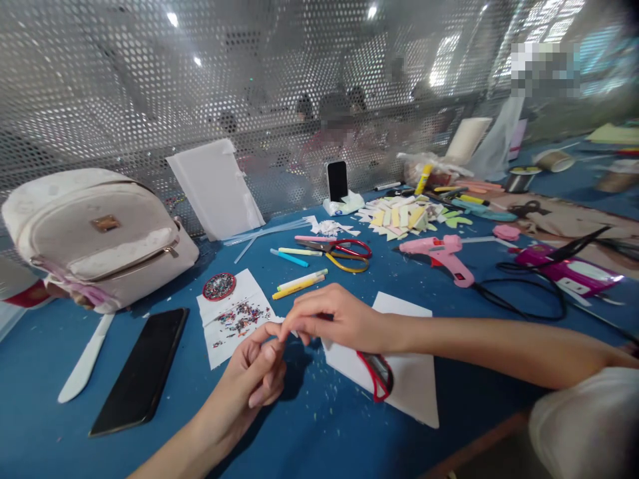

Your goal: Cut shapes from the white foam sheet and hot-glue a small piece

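Observation:
My left hand (257, 372) is raised over the blue table with its fingers curled. The fingertips of my right hand (332, 319) touch the left index fingertip; whether anything small is between them cannot be made out. Just behind my left hand lies a white paper (207, 332) with colourful bits (243, 318) and a round red-rimmed piece (219, 287). Beneath my right forearm a white sheet (412, 392) rests on the table, with a red-framed object (378, 377) on it, partly hidden by the wrist.
Scissors (344, 253), markers (299, 286), a pink glue gun (442, 254) with a black cable and a pile of paper strips (399, 216) lie behind my hands. At the left are a black phone (142, 372), a white knife (86, 362) and a white backpack (110, 239).

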Available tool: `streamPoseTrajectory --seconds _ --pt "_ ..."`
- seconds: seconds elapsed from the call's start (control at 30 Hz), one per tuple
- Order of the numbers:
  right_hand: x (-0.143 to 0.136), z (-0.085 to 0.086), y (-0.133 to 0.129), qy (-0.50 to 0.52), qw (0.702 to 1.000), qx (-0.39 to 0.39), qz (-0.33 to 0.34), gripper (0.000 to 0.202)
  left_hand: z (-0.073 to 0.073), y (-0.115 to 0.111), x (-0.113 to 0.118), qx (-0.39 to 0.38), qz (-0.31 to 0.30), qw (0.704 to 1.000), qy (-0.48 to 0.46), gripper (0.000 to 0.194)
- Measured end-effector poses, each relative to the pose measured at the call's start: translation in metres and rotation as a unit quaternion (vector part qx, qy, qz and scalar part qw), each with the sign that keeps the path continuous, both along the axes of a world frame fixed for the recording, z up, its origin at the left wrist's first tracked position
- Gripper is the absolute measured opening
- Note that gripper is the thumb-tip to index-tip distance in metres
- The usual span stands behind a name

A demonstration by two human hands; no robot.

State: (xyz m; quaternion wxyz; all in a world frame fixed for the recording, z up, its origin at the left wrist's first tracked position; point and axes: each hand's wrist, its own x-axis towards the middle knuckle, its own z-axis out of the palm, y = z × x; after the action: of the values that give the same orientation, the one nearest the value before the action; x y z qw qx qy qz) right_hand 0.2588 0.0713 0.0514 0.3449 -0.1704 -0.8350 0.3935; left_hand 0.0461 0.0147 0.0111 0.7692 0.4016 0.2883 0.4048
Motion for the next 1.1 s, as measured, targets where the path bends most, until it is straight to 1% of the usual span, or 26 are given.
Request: streamPoseTrajectory --seconds 0.07,0.13,0.2,0.27,0.3,0.33,0.37,0.4,0.43,0.47,0.5,0.53,0.57,0.63,0.73,0.8,0.87,0.9,0.97,1.03,1.1 --pt "-0.001 0.000 -0.005 0.003 0.998 0.060 -0.010 0.027 0.001 -0.002 0.002 0.029 0.010 0.999 0.036 0.035" --pt "-0.002 0.000 -0.009 0.007 0.995 0.094 -0.030 0.027 0.001 -0.005 0.005 0.061 0.032 0.995 0.072 0.039" --pt "-0.003 0.001 -0.010 0.001 0.993 0.107 -0.047 0.027 0.001 -0.008 0.005 0.093 0.068 0.987 0.115 0.040" --pt "-0.003 0.002 -0.010 -0.014 0.994 0.097 -0.055 0.024 0.005 -0.011 0.003 0.130 0.118 0.970 0.168 0.033" --pt "-0.004 0.002 -0.010 -0.022 0.995 0.077 -0.054 0.023 0.008 -0.013 0.001 0.153 0.147 0.958 0.195 0.028" --pt "-0.005 0.002 -0.011 -0.030 0.998 0.040 -0.046 0.022 0.011 -0.013 -0.002 0.180 0.176 0.943 0.219 0.022" --pt "-0.006 0.001 -0.013 -0.036 0.999 -0.017 -0.029 0.021 0.014 -0.014 -0.005 0.210 0.203 0.926 0.240 0.017" --pt "-0.009 -0.002 -0.015 -0.038 0.995 -0.088 -0.001 0.021 0.016 -0.015 -0.007 0.239 0.226 0.909 0.257 0.014" --pt "-0.011 -0.005 -0.018 -0.036 0.985 -0.166 0.033 0.021 0.018 -0.015 -0.010 0.268 0.243 0.892 0.271 0.012" --pt "-0.014 -0.009 -0.022 -0.031 0.968 -0.240 0.069 0.022 0.019 -0.015 -0.012 0.293 0.253 0.877 0.283 0.014" --pt "-0.016 -0.013 -0.025 -0.025 0.950 -0.296 0.096 0.023 0.019 -0.015 -0.013 0.315 0.255 0.866 0.292 0.016" --pt "-0.019 -0.018 -0.029 -0.021 0.938 -0.328 0.112 0.023 0.019 -0.016 -0.013 0.334 0.251 0.857 0.300 0.019" --pt "-0.021 -0.022 -0.032 -0.019 0.934 -0.336 0.116 0.023 0.018 -0.016 -0.012 0.350 0.244 0.851 0.306 0.021" --pt "-0.023 -0.027 -0.036 -0.034 0.948 -0.301 0.097 0.023 0.017 -0.019 -0.009 0.374 0.226 0.843 0.314 0.026" --pt "-0.023 -0.028 -0.037 -0.073 0.975 -0.198 0.064 0.025 0.016 -0.025 -0.002 0.387 0.214 0.838 0.321 0.031" --pt "-0.022 -0.026 -0.036 -0.089 0.984 -0.140 0.064 0.023 0.016 -0.031 0.004 0.384 0.214 0.838 0.323 0.026" --pt "-0.021 -0.024 -0.037 -0.109 0.989 -0.077 0.063 0.021 0.014 -0.037 0.008 0.363 0.214 0.847 0.324 0.017" --pt "-0.021 -0.023 -0.038 -0.130 0.989 -0.042 0.058 0.021 0.012 -0.040 0.010 0.351 0.212 0.851 0.327 0.015" --pt "-0.020 -0.021 -0.039 -0.197 0.979 0.028 0.046 0.023 0.007 -0.044 0.012 0.348 0.202 0.852 0.335 0.018" --pt "-0.021 -0.019 -0.041 -0.268 0.960 0.074 0.045 0.027 0.002 -0.044 0.011 0.386 0.187 0.835 0.345 0.024" --pt "-0.021 -0.017 -0.041 -0.304 0.946 0.094 0.056 0.030 -0.002 -0.042 0.007 0.439 0.170 0.808 0.354 0.031"
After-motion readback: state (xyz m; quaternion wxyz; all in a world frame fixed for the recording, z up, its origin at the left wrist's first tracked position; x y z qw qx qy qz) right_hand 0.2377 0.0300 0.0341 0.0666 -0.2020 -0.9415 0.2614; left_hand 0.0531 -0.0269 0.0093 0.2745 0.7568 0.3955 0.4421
